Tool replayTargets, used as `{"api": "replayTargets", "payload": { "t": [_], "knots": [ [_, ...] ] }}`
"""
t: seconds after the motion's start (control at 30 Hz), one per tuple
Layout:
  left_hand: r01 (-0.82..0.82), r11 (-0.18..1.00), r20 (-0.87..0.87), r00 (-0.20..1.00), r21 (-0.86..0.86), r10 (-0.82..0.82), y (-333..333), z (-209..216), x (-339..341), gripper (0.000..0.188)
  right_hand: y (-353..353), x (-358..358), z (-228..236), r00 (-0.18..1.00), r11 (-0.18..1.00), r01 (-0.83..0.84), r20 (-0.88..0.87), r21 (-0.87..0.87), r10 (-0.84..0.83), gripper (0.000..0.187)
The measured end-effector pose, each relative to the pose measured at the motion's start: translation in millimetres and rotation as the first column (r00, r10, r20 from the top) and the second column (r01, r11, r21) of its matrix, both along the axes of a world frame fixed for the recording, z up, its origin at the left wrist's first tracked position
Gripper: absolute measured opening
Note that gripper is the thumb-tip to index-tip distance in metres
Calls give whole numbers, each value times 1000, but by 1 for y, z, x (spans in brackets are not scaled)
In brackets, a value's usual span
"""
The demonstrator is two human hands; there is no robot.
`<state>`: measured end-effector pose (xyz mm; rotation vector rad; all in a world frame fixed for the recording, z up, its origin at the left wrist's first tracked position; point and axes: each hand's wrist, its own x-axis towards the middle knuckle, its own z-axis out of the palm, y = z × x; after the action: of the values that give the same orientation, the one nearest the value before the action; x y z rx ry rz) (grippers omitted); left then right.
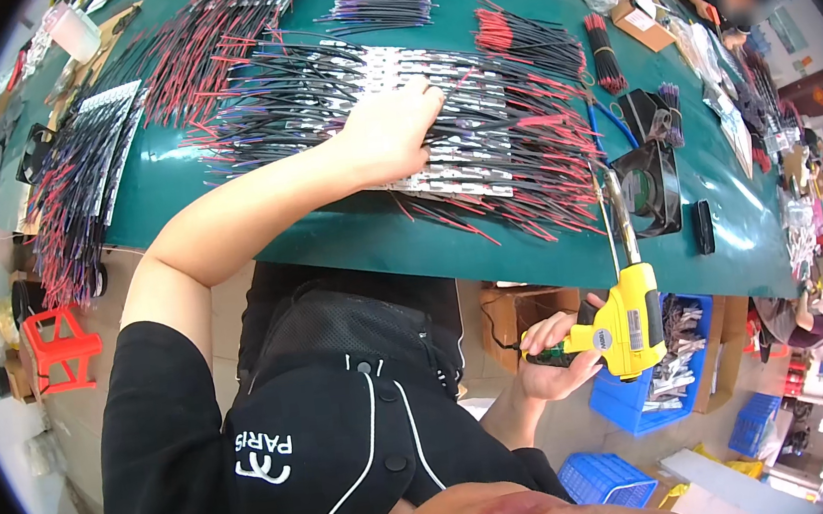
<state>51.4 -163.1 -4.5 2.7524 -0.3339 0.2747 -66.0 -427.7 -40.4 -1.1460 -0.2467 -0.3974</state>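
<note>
Wired strips lie on the table directly under the left hand, its fingers bent over them; whether it grips any cannot be told. To the strips' near right, the right hand grips a yellow soldering gun bearing a round printed label; white lettering marks the black shirt.

Bright — glare on tabletop, curved edges

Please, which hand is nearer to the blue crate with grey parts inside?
Right. The right hand, holding the yellow soldering gun, is close to the upper left of the blue crate in the picture; the left hand is farther, on the wired strips.
</note>
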Motion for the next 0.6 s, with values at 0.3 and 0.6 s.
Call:
{"api": "replayTargets", "payload": {
  "t": [0.3, 0.6],
  "knots": [
    [-87, 995, 77, 993, -43, 90, 3, -1, 7, 40, -2, -2, -3, 1000, 999, 22, 10, -24, -22, 59],
    [-79, 992, -29, 996, 97, 82, 12, -5, 39, 46, 0, -1, -3, 1000, 1000, -4, -12, 7, 4, 59]
  ]
}}
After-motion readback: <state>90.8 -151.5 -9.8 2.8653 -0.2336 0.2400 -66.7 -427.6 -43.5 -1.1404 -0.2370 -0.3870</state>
